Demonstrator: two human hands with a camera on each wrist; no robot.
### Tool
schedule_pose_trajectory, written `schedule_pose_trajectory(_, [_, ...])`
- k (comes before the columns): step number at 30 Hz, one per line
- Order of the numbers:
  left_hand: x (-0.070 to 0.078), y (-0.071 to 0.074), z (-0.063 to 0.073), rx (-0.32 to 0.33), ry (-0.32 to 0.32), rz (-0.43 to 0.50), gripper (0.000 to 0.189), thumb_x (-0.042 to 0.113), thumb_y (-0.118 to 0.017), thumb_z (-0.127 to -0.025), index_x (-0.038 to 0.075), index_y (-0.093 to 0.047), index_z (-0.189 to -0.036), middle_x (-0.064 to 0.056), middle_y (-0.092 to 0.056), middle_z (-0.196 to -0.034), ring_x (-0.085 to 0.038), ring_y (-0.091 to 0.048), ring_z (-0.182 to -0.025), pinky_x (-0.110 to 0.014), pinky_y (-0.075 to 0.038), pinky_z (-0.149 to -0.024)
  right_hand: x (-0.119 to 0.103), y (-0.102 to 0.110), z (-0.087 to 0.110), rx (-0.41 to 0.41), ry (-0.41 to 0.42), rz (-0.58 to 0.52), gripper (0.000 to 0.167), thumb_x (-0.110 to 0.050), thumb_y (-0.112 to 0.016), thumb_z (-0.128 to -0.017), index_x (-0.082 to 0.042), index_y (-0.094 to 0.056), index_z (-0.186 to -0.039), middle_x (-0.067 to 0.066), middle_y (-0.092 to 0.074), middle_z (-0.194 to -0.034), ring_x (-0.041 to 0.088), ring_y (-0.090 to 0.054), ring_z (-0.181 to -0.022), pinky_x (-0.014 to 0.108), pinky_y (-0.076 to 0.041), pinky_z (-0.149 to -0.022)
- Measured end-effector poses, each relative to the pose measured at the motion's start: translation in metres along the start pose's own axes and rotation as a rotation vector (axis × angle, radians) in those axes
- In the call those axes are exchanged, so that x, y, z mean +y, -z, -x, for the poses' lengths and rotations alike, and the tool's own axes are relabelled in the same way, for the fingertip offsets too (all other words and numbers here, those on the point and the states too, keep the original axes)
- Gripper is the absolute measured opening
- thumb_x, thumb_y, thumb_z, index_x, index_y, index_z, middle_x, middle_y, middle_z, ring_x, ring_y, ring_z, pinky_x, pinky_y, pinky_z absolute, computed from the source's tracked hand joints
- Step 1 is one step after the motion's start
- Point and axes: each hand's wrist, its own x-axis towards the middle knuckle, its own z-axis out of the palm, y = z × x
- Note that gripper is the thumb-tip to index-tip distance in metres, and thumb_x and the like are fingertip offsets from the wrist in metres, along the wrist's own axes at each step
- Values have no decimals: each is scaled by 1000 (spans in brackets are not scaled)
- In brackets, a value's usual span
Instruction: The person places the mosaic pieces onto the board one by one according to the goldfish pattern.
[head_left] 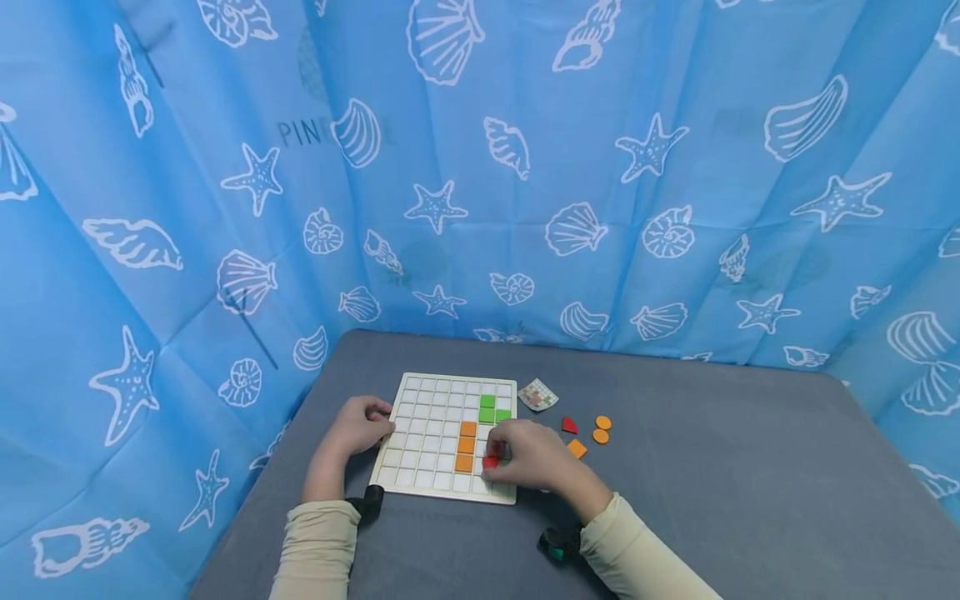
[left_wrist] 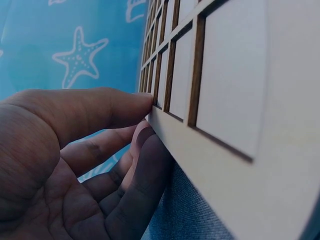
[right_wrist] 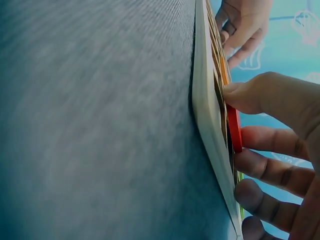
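A white square grid board (head_left: 427, 433) lies on the grey table. My left hand (head_left: 362, 425) pinches its left edge, the thumb (left_wrist: 120, 106) on the rim and the other fingers curled beside and below. Over the board's right part, my right hand (head_left: 532, 454) holds a red tile (head_left: 491, 462) between thumb and fingertips. The right wrist view shows this red tile (right_wrist: 234, 127) low against the grid; whether it sits in a cell I cannot tell. Three orange square tiles (head_left: 465, 446) form a column left of it, and green tiles (head_left: 487, 408) sit farther up.
Right of the board lie a red quarter-round piece (head_left: 569, 425), orange round pieces (head_left: 602, 429) and an orange square tile (head_left: 576, 448), partly behind my right hand. A small patterned card (head_left: 538, 395) lies by the far right corner. A blue shell-print curtain (head_left: 480, 250) hangs behind the table.
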Motion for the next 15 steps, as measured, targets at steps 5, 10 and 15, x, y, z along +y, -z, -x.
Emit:
schedule_pose_trajectory(5, [1, -1, 1, 2, 7, -5, 34, 9, -72, -94, -4, -69, -126, -14, -70, -94, -22, -67, -77, -35, -56, -66, -4, -3, -5, -9, -9, 14, 22, -36, -88, -86, -21, -72, -85, -10, -61, -80, 6, -49, -69, 26, -39, -59])
schedule_pose_trajectory(10, [1, -1, 0, 6, 10, -2, 35, 9, -72, -94, -3, -69, -126, -14, -70, -94, -21, -66, -76, -34, -55, -66, -5, -6, -8, -24, -27, 19, 24, -40, -88, -86, -22, -73, -85, -11, -61, -81, 6, -50, -71, 27, -41, -60])
schedule_pose_trajectory(15, [0, 0, 0, 2, 3, 0, 35, 9, -72, -94, -4, -69, -126, -14, -70, -94, -22, -67, -76, -35, -55, -66, -4, -9, -10, -20, -19, 28, 25, -42, -87, -86, -23, -72, -85, -11, -60, -81, 6, -50, -71, 27, -41, -60])
